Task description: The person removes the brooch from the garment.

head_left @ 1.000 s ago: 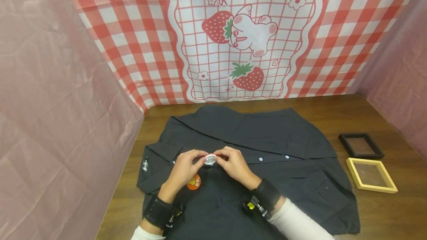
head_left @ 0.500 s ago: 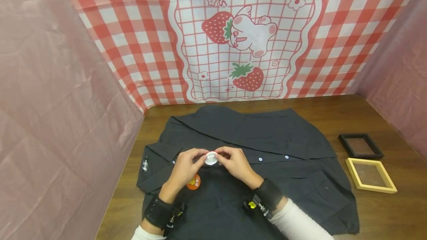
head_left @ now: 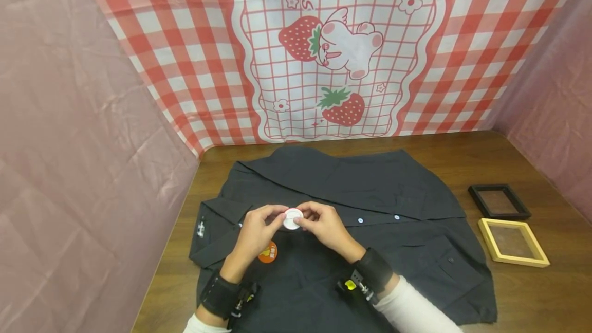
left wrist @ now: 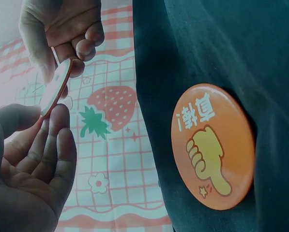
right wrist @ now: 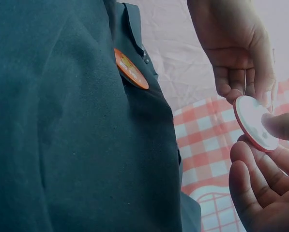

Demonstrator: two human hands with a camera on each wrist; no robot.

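A round pin badge (head_left: 292, 219) with a white back and red rim is held up over a dark shirt (head_left: 370, 271). My left hand (head_left: 256, 227) pinches its left edge between thumb and fingers. On the other side my right hand (head_left: 326, 227) grips the badge, its thumb lying on the white back. The badge's front faces away in the head view. An orange badge (left wrist: 212, 145) with a yellow thumb drawing sits on the shirt, below my left hand. Whether the held badge's pin is open is too small to tell.
At the right of the wooden table (head_left: 546, 302) lie a black frame (head_left: 524, 211) and a yellow frame (head_left: 497, 253). A strawberry-print checked cloth (head_left: 199, 55) hangs behind, with pink cloth (head_left: 92, 168) at the sides. White buttons (head_left: 360, 220) line the shirt's front.
The held badge has tilted, so its white back shows as a fuller circle. My right thumb now reaches further onto that back. The shirt, orange badge and frames have stayed put.
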